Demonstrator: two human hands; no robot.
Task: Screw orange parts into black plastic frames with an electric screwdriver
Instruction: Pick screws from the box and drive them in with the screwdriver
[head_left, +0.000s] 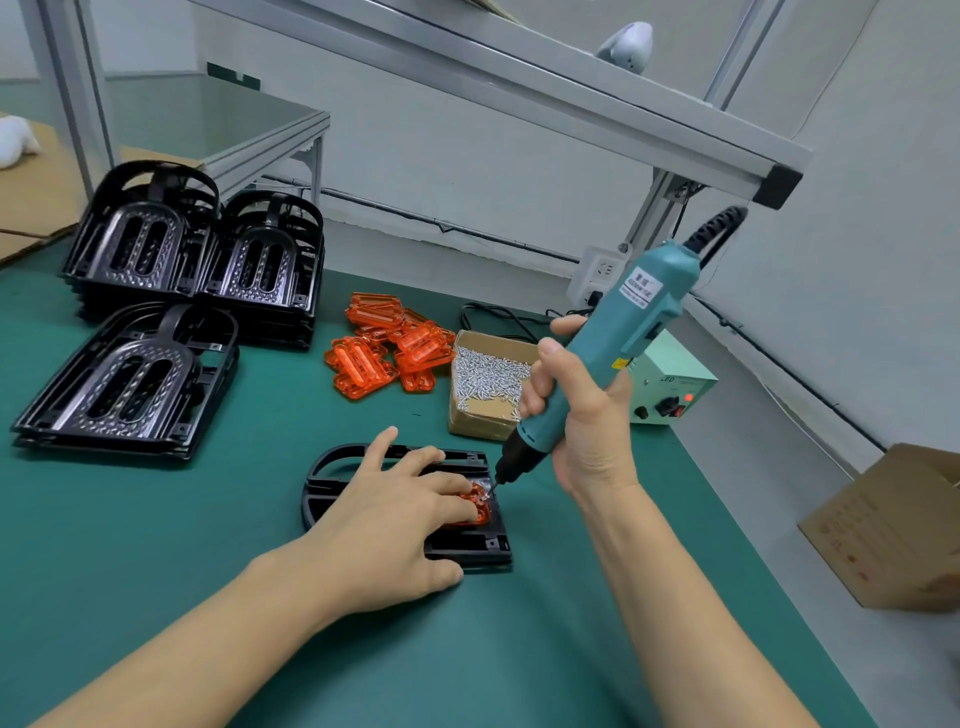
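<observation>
Left hand (400, 512): fingers flat, pressing the orange part (480, 506) into the black frame (467, 551) near the tabletop's (260, 597) front edge, probably to stop slipping.
Right hand (576, 415): grip wrapped around the screwdriver (618, 332), tip at the part's corner.

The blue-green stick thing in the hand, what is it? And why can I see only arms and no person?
The camera sits on the person's head and looks down, so you see only their arms. The stick is an electric screwdriver, gripped by the right hand. Its tip points at an orange part lying in a black frame. The left hand presses that part flat. On the green table wait more orange parts, stacked black frames and a box of screws.
</observation>
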